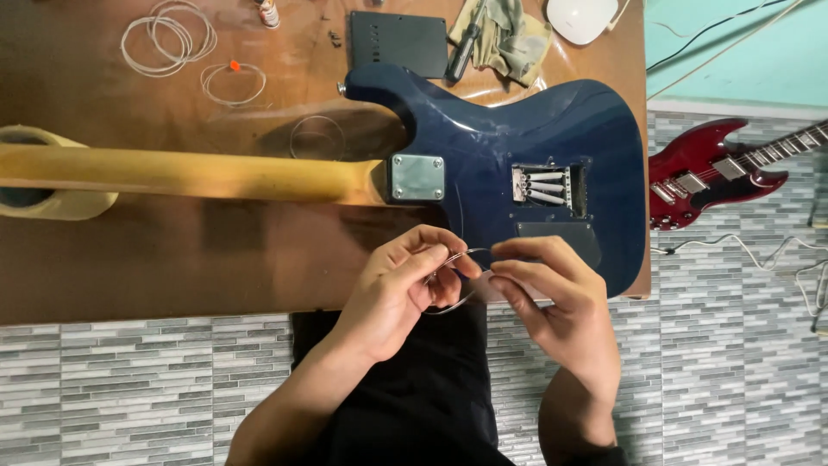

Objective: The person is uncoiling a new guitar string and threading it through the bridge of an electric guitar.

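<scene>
A dark blue electric guitar body (535, 129) lies face down on a brown wooden table (129, 259), its pale yellow neck (190, 174) stretching left. A metal neck plate (417, 178) and an open spring cavity (547, 186) show on its back. My left hand (398, 289) and my right hand (556, 298) meet at the table's near edge, both pinching a thin coiled guitar string (457, 263) between the fingertips, just in front of the guitar body.
Coiled strings (168, 34), a smaller coil (233, 84), a black cover plate (398, 41), a screwdriver (464, 47) on a cloth (509, 43) and a white round object (582, 17) lie at the table's far side. A red guitar (716, 173) rests on the tiled floor at right.
</scene>
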